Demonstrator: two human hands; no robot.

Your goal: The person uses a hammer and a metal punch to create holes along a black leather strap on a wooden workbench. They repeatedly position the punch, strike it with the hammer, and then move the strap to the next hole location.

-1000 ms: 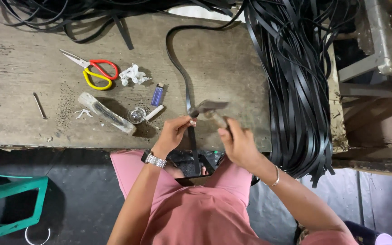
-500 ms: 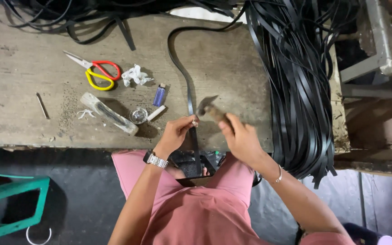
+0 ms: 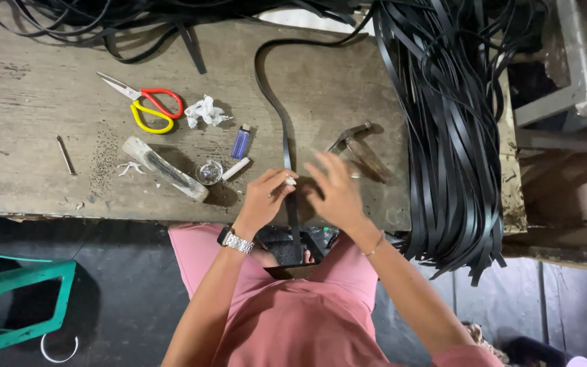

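A: Pinching a black strap (image 3: pixel 285 146) near the tabletop (image 3: pixel 28 170) front edge, that's the left hand (image 3: pixel 266 197), fingers closed on it.

B: And the right hand (image 3: pixel 331 190)? Looks open, fingers spread, just right of the strap, holding nothing. Hammer (image 3: pixel 361 146) lies on the tabletop just beyond it, beside the black strap bundle (image 3: pixel 450 136).

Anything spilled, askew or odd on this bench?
Dark specks lie scattered on the worn wooden bench beside a crumpled white scrap. The bundle of black straps overhangs the bench's front edge. Nothing looks broken.
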